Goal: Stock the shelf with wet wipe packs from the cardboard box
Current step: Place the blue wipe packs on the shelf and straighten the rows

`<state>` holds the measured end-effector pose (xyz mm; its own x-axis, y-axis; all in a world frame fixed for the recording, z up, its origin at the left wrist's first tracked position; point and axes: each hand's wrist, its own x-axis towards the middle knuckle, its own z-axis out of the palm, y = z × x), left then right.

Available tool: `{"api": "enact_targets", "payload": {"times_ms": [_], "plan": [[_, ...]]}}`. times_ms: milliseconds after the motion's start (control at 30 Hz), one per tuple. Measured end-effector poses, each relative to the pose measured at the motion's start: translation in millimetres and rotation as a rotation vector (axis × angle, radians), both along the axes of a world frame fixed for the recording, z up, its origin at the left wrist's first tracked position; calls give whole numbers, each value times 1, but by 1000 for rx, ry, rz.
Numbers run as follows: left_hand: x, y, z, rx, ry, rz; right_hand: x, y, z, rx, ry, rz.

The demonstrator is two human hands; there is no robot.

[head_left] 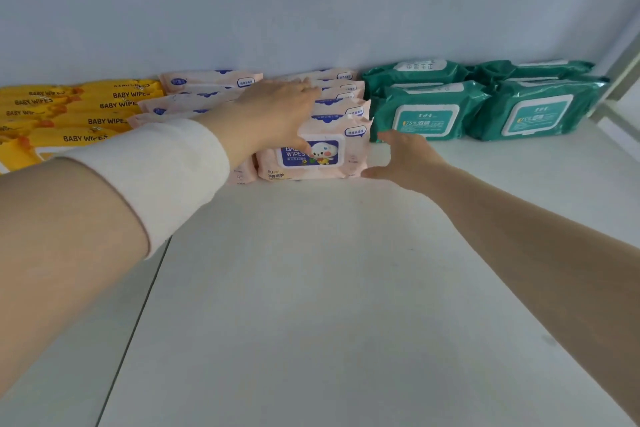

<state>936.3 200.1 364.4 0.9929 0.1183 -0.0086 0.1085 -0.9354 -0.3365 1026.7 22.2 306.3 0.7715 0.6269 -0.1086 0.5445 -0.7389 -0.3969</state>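
On the white shelf [311,288], the right hand [408,159] is spread open against the right end of the front pink pack [349,156]. The pack stands on its long edge, label facing the person and long axis running left-right. The left hand [270,114] lies flat-fingered over its top and the pink row [207,80] behind.

Single wide-angle view, worn on the head, facing forward and slightly down across the shelf [311,305] toward its back edge, close in.

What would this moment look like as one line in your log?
left hand: flat on pink packs | right hand: open beside front pink pack | shelf: yellow packs left, green packs right
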Motion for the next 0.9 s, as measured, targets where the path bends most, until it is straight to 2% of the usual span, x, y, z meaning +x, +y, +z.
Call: {"api": "enact_targets", "payload": {"times_ms": [100, 200, 267, 400, 500, 600, 667, 767, 900], "plan": [[21, -41, 15, 73, -88, -147, 14, -34, 17, -285, -122, 68], [47, -85, 18, 205, -33, -253, 31, -68, 36, -505, -158, 90], [61, -109, 14, 219, 23, -243, 45, -88, 43, -569, -174, 106], [81, -148, -8, 117, 126, -129, 72, -125, 45, -611, -175, 140], [89, -160, -25, 36, 221, 0, 88, -142, 36, -576, -180, 153], [97, -151, -29, 137, 118, -24, 99, -145, 23, -481, -179, 116], [104, -135, -22, 114, -24, -21, 104, -138, 14, -364, -155, 66], [117, -105, -12, -36, -171, 47, 109, -116, -1, -132, -67, -61], [140, -72, -15, -173, -82, 118, 114, -85, -21, 155, 1, -212]]}}
